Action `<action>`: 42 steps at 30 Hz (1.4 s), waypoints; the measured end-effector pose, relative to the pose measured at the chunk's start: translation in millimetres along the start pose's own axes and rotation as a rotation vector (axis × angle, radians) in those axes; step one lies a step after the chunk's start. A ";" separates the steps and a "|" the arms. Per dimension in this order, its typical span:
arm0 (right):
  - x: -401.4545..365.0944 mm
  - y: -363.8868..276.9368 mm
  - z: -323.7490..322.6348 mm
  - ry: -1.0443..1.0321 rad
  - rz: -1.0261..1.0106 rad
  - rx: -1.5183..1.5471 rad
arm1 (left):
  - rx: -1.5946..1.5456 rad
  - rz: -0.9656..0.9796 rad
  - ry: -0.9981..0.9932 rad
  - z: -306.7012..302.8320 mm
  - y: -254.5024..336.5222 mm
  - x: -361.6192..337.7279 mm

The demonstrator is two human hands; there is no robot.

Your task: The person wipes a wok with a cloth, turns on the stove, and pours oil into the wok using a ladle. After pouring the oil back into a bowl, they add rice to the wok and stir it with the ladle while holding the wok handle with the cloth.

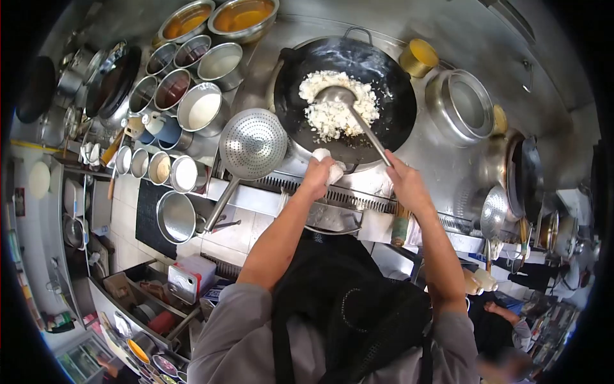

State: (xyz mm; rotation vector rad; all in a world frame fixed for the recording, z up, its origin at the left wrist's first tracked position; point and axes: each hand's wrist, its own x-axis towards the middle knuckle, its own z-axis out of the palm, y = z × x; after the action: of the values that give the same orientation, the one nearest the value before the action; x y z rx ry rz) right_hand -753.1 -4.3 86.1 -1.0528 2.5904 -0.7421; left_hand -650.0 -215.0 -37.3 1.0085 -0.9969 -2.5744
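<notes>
In the head view a large black wok (397,86) sits on the steel range with white, rice-like food (318,116) in it. My right hand (407,185) is closed round the handle of a ladle (362,123), whose bowl rests on the food. With my left hand (316,176) I grip a folded white cloth (336,171) at the wok's near edge, by its handle. A perforated strainer (253,144) lies just left of the wok, its handle pointing toward me.
Metal bowls of orange liquid (243,15) and several seasoning pots (200,109) stand at the left. To the right are a yellowish can (419,57) and a steel pot (470,102). Another person's arm (503,312) shows at lower right.
</notes>
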 end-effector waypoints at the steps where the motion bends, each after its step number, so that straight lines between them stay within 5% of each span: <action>1: -3.9 -3.7 -5.5 0.084 -0.081 0.109 | -0.013 0.008 0.007 -2.8 -3.5 1.2; 6: -52.5 -17.8 3.6 0.021 0.097 -0.062 | 0.010 0.018 -0.021 -5.1 -8.4 5.2; 14: -66.5 -39.8 -2.6 0.037 0.085 0.056 | -0.002 0.000 0.126 0.9 -8.5 1.2; 16: -53.8 -31.9 7.1 -0.115 0.144 -0.009 | 0.066 0.053 -0.007 -2.3 -9.2 3.9; 18: -47.9 -36.8 -6.5 -0.016 0.005 0.107 | 0.040 0.050 0.020 -1.2 -7.9 9.3; 20: -65.7 -73.2 -39.7 -0.083 0.268 0.129 | 0.029 0.032 0.035 -0.6 -8.1 2.4; 21: -82.4 -55.3 -30.6 0.062 0.047 0.107 | 0.019 0.036 0.020 -2.3 -10.5 5.4; 24: -85.4 -36.0 -10.6 -0.101 0.199 -0.126 | 0.053 0.018 0.023 -1.3 -4.8 3.7; 28: -74.1 -40.6 -27.6 0.049 0.115 0.046 | 0.052 -0.017 -0.008 3.0 7.1 -5.1; 31: -85.9 -27.4 -14.5 0.001 0.216 -0.161 | 0.046 -0.001 -0.019 2.8 8.3 -2.7; 34: -58.0 -5.6 -11.2 -0.016 0.222 -0.023 | 0.041 0.014 -0.030 1.3 2.4 1.6; 35: -55.5 0.6 -13.8 0.091 0.055 0.034 | 0.041 0.014 -0.028 -1.4 -0.9 2.7; 42: -51.9 -0.6 0.4 0.019 0.164 -0.109 | 0.036 0.041 -0.058 -5.0 -6.1 6.7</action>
State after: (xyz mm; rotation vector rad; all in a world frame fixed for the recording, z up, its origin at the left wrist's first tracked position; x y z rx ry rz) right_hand -715.8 31.8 88.0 -0.8524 2.7202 -0.5802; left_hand -651.4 -215.6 -47.5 0.9167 -1.0709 -2.5744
